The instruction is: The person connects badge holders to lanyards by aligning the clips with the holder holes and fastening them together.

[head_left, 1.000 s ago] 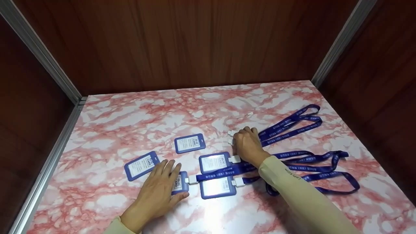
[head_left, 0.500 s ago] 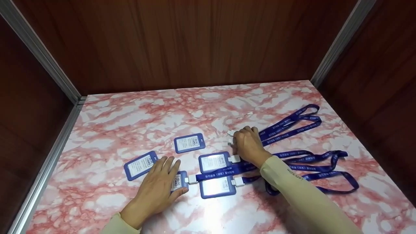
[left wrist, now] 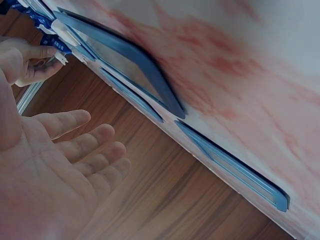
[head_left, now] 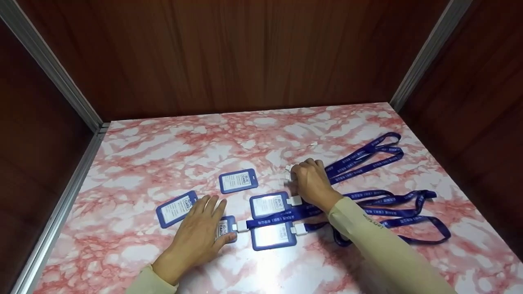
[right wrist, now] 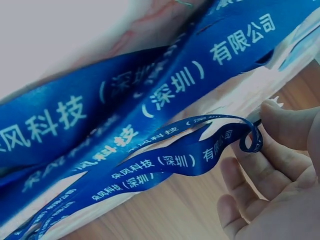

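Note:
My left hand (head_left: 196, 234), its fingers straight and slightly spread, is over a blue-framed badge holder (head_left: 224, 225) and covers most of it. That holder's white clip (head_left: 242, 226) joins a blue lanyard strap (head_left: 269, 219) crossing over two other holders. With thumb and fingers my right hand (head_left: 314, 181) pinches the end of a blue lanyard (right wrist: 215, 152) by its white clip (left wrist: 61, 58). From this hand, printed lanyard straps (head_left: 351, 163) run back to the right. Two white clip tips (head_left: 288, 168) show left of its fingers.
Left of centre lie a tilted badge holder (head_left: 175, 209) and another holder (head_left: 238, 181) behind it. Two holders (head_left: 269, 204) sit mid-table on lanyards looped to the right (head_left: 425, 220). Wood-grain panels (head_left: 261, 57) enclose the marbled table (head_left: 163, 143).
The fingers of my right hand have shifted very slightly at the clip. My left hand, the badge holders and the lanyards stay practically in place.

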### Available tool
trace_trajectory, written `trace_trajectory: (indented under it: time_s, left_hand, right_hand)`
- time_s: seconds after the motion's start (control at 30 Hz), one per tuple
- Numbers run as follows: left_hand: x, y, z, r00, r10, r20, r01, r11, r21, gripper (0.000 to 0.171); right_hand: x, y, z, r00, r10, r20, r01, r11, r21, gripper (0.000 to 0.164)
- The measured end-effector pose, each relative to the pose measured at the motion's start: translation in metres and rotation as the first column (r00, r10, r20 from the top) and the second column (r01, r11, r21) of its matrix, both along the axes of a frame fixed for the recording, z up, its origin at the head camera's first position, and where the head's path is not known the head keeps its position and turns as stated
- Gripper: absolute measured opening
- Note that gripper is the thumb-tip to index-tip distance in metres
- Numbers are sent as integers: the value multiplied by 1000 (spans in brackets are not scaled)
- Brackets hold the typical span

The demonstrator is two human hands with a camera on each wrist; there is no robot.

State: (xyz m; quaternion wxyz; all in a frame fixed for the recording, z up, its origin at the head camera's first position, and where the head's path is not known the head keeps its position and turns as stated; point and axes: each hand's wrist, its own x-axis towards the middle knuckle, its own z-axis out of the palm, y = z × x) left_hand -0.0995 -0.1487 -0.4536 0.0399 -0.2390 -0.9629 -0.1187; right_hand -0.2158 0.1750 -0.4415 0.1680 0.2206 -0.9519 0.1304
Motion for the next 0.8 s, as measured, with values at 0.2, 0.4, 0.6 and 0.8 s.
trace_trajectory:
  time_s: [0.2,0.4,0.6,0.8]
  left_hand:
    - [-3,1,1,1000,2,-4,-2,1000,-8,86]
    - [-7,3,1,1000,6,-11,-6,1000,-21,85]
    - [-13,5,1,1000,-4,-6,4,999,-50,87]
    - [-21,6,6,1000,2,18,-1,999,-48,86]
  right_hand:
    - [2,-1,2,999,28,-25,-29,999,-33,28]
    - [3,-2,2,998,49,-35,-51,997,-51,30]
    - [2,-4,2,997,65,-51,-67,997,-47,26]
    - [3,-7,3,997,68,-30,-69,997,-43,27]
